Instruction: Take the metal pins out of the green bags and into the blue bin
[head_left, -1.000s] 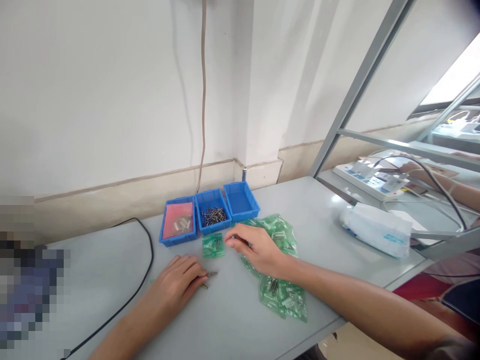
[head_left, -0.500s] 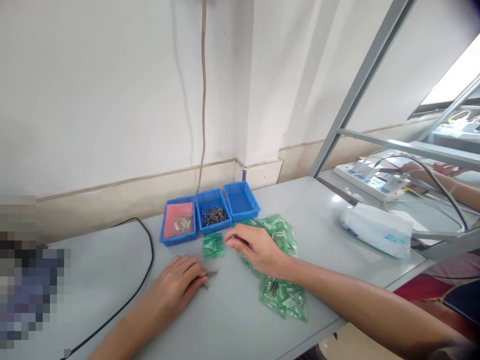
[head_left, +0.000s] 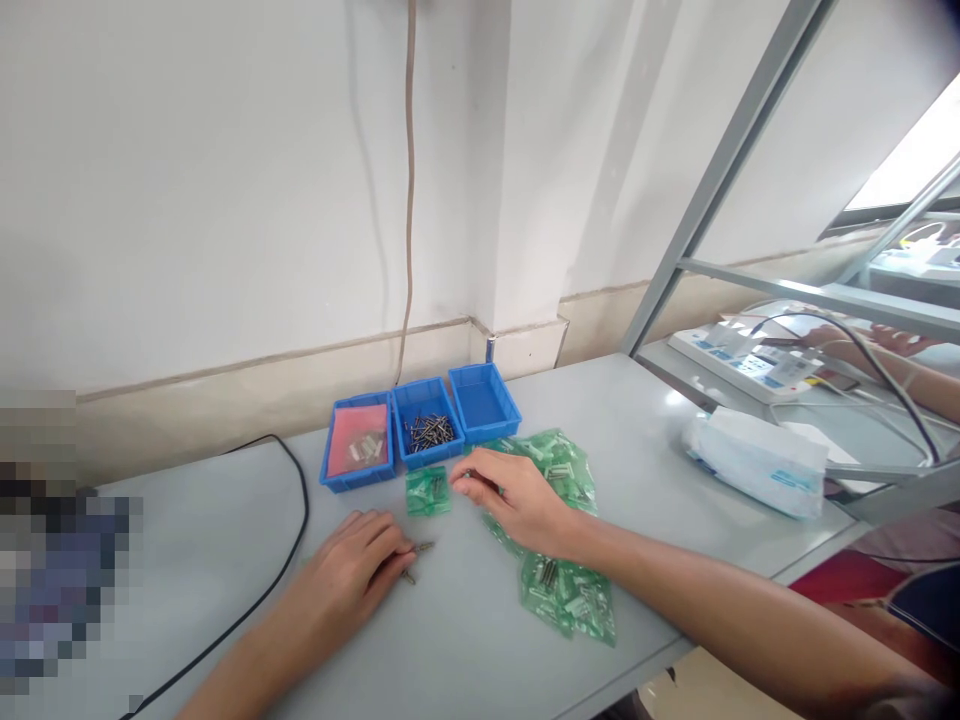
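My left hand (head_left: 358, 565) rests low over the table, fingers closed together. Two thin screws (head_left: 424, 547) poke out from between its thumb and index finger. Farther right, my right hand (head_left: 517, 498) is closed in a pinch; what its fingertips hold, if anything, is hidden. Just left of those fingertips lies a small green plastic bag (head_left: 427, 492) with dark metal pieces inside. Several more green bags (head_left: 574, 595) of small metal parts spread beneath and around my right hand and wrist.
Three blue bins stand by the wall: one with a pink packet (head_left: 349, 435), a bin of loose screws (head_left: 431, 433), and a bare bin (head_left: 480, 400). A black cable (head_left: 304, 500) crosses the left side. A white-blue package (head_left: 757, 460) lies right, near a metal frame (head_left: 720, 160). Another person's arm (head_left: 907, 370) shows beyond.
Both hands hold nearly the same place and pose. The whole view has shifted very slightly; nothing else visibly differs.
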